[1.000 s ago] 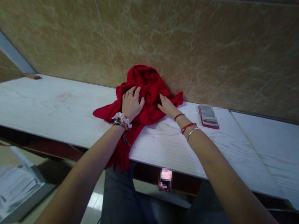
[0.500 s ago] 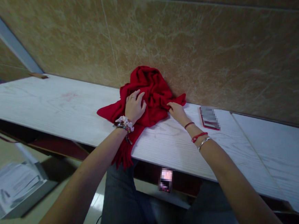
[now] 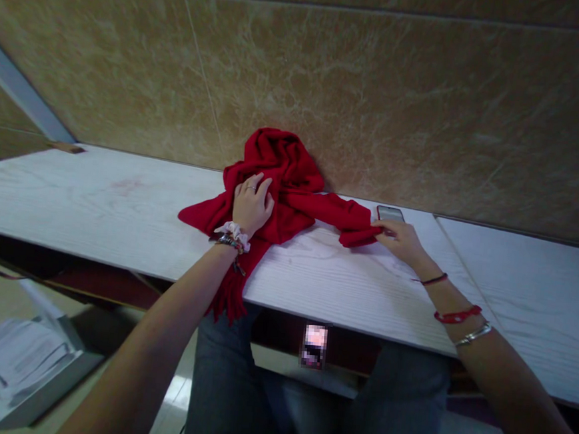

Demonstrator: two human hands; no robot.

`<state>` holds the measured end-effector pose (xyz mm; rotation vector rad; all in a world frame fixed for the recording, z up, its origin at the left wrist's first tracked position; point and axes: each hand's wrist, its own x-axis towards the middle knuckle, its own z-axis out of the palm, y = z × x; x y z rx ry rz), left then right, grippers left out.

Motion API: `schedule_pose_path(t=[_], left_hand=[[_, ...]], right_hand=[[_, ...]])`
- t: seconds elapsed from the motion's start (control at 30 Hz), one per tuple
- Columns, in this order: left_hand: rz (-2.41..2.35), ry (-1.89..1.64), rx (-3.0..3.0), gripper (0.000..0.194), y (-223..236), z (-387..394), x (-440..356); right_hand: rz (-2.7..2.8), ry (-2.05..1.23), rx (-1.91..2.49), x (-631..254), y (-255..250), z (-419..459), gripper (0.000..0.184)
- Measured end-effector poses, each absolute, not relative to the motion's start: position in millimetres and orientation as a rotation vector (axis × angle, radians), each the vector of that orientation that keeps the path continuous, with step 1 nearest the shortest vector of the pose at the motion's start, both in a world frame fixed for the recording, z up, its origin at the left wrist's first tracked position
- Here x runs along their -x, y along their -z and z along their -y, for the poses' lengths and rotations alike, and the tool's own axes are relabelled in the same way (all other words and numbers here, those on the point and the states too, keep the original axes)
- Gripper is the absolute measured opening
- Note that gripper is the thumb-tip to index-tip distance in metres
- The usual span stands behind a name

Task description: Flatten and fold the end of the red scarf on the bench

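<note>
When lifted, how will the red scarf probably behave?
The red scarf is probably floppy: its fringed end droops over the table's edge. Lying in loose folds, it likely won't roll. Pulled, it may trail: the right hand pinches only one part.

Two bare hands work a crumpled red scarf (image 3: 297,207) on a white wood-grain table (image 3: 95,195) against a marbled wall (image 3: 330,80). The left hand (image 3: 253,204) lies on the bunched cloth; the right hand (image 3: 402,242) pinches an outstretched end, near a phone (image 3: 390,213).
</note>
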<state>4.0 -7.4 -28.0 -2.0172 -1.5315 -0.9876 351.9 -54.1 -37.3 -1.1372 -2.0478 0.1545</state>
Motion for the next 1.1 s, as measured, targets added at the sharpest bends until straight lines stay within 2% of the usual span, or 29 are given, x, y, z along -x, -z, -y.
schedule_pose_path(t=[0.17,0.37,0.57,0.73,0.9,0.97,1.1], left_hand=[[1.515,0.995,2.018,0.044,26.9,7.5,-5.9],[1.454,1.005,2.108,0.045,27.1,9.4,-8.5],[1.425,1.002,2.125,0.044,28.9,12.0,-4.7],[1.311,0.972,2.194,0.043,30.4,16.6,-1.9],[1.274,0.895,2.254,0.039,30.6,13.0,-0.2],[1.28,0.895,2.246,0.038,30.8,9.6,3.8],[1.275,0.897,2.247,0.036,32.6,1.6,21.7]], right_hand=[[1.77,-0.314,1.15,-365.3,32.5,54.4,0.019],[1.831,-0.1,1.189,-316.3,33.0,43.7,0.024],[2.147,0.02,1.421,-248.2,43.1,25.4,0.054],[2.19,-0.058,1.499,-236.9,50.5,18.1,0.022],[1.83,-0.241,1.28,-272.4,37.0,9.1,0.01],[1.586,-0.305,1.231,-292.3,32.5,7.0,0.012],[1.219,-0.499,1.129,-324.8,33.7,10.5,0.029]])
